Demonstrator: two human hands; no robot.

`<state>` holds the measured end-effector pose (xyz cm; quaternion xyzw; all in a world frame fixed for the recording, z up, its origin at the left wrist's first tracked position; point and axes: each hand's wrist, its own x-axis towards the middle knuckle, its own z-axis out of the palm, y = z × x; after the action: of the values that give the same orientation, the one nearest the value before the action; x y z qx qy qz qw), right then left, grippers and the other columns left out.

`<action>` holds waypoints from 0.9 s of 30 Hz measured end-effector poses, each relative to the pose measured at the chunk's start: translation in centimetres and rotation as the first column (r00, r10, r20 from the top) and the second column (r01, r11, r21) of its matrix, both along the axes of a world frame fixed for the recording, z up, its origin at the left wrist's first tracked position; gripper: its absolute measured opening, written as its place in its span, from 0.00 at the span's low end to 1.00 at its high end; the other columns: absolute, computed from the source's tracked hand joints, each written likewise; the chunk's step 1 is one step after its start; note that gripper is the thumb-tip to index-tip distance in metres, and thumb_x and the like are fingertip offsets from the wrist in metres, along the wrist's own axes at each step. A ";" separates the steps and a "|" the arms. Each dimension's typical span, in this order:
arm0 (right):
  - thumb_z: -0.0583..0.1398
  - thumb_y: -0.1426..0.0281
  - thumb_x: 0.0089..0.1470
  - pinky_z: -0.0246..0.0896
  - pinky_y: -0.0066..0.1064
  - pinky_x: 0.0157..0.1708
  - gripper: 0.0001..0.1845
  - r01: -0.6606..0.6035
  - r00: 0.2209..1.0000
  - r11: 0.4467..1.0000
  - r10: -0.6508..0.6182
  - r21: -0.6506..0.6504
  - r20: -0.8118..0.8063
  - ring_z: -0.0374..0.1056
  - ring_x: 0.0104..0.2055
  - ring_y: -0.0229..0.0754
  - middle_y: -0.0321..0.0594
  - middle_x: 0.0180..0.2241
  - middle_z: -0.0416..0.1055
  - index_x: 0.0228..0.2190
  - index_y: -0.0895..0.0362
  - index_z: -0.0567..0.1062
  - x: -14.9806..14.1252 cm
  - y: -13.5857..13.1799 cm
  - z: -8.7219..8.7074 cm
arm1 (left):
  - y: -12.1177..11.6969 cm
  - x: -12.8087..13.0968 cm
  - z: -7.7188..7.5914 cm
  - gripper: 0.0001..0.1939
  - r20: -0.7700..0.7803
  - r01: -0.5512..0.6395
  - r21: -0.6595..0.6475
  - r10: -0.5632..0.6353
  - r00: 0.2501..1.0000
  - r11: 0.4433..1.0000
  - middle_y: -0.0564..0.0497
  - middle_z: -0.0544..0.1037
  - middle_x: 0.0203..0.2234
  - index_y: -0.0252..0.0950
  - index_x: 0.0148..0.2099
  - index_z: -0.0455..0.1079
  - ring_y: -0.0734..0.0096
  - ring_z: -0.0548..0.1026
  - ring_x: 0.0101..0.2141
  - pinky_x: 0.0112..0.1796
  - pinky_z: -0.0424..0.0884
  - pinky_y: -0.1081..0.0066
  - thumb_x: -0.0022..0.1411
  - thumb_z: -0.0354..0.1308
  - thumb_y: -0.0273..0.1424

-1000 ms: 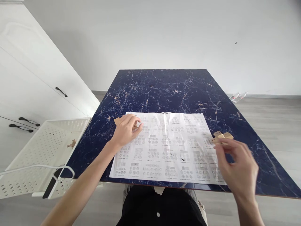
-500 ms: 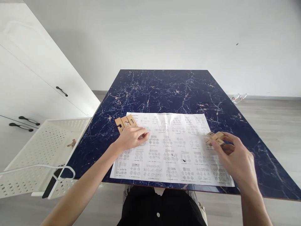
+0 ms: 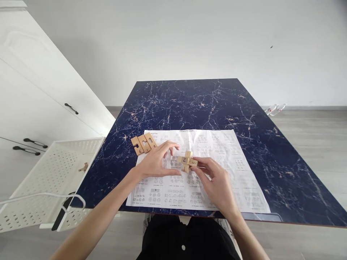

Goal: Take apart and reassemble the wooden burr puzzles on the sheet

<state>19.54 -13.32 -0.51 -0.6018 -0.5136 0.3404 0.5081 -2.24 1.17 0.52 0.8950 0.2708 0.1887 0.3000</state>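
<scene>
My right hand (image 3: 214, 177) pinches a cross-shaped wooden burr puzzle (image 3: 186, 161) with dark number marks, held above the middle of the printed sheet (image 3: 244, 195). Just left of it, my left hand (image 3: 157, 160) has its thumb and fingers apart, facing the puzzle with a small gap between them. Three flat wooden pieces (image 3: 143, 143), notched or slotted and numbered, lie side by side at the sheet's upper left corner. Small diagrams in rows cover the creased white sheet, partly hidden under both hands.
The sheet lies on a dark blue marble-patterned table (image 3: 184, 104). A white perforated basket (image 3: 51, 162) at the left holds a small wooden piece (image 3: 83, 167). A dark flat device (image 3: 261, 216) sits at the front edge. Clear bottles (image 3: 275, 109) are on the floor.
My right hand has brought the wooden puzzle left, from the sheet's right edge to its middle. My left hand has moved off the flat pieces, rightward, and its fingers have opened.
</scene>
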 end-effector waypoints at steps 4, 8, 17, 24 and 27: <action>0.64 0.57 0.72 0.83 0.44 0.49 0.14 -0.038 0.999 0.999 0.038 0.027 -0.012 0.82 0.48 0.50 0.45 0.47 0.82 0.51 0.51 0.81 -1.5 0.3 0.0 | -0.4 0.2 0.2 0.45 0.023 0.071 -0.187 -0.068 0.997 0.980 0.43 0.79 0.57 0.46 0.70 0.67 0.57 0.79 0.46 0.43 0.75 0.61 0.56 0.76 0.56; 0.60 0.60 0.74 0.80 0.40 0.42 0.12 -0.063 0.986 0.992 0.044 0.114 0.164 0.80 0.43 0.48 0.45 0.46 0.80 0.51 0.51 0.78 -1.7 0.3 0.2 | -0.7 0.2 0.3 0.38 0.105 0.083 -0.236 -0.059 0.993 0.968 0.46 0.83 0.51 0.44 0.64 0.73 0.57 0.80 0.45 0.47 0.75 0.59 0.56 0.78 0.51; 0.55 0.66 0.78 0.70 0.32 0.31 0.09 -0.235 0.891 0.934 0.097 0.268 0.442 0.75 0.34 0.43 0.42 0.38 0.76 0.53 0.54 0.72 -0.8 0.4 0.6 | -0.5 0.0 0.4 0.33 0.197 0.194 -0.434 -0.117 0.973 0.880 0.48 0.84 0.48 0.44 0.59 0.77 0.56 0.82 0.49 0.52 0.76 0.58 0.54 0.80 0.45; 0.56 0.69 0.77 0.71 0.34 0.31 0.09 -0.342 0.832 0.886 0.129 0.315 0.540 0.76 0.35 0.44 0.44 0.40 0.79 0.55 0.54 0.72 -0.3 0.7 1.5 | -0.3 0.0 0.6 0.28 0.244 0.264 -0.490 -0.160 0.956 0.831 0.48 0.85 0.40 0.41 0.52 0.80 0.61 0.81 0.39 0.42 0.76 0.63 0.56 0.76 0.51; 0.56 0.71 0.77 0.75 0.37 0.36 0.11 -0.413 0.795 0.848 0.157 0.332 0.586 0.79 0.42 0.47 0.47 0.45 0.80 0.56 0.54 0.73 0.3 1.1 1.8 | -0.1 0.0 0.6 0.30 0.263 0.323 -0.551 -0.207 0.942 0.769 0.50 0.81 0.31 0.38 0.45 0.81 0.66 0.76 0.30 0.34 0.73 0.66 0.59 0.69 0.61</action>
<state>19.81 -12.25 1.32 -0.4535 -0.7855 0.1058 0.4076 -2.24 1.09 1.15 0.7656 0.1567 0.1344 0.6093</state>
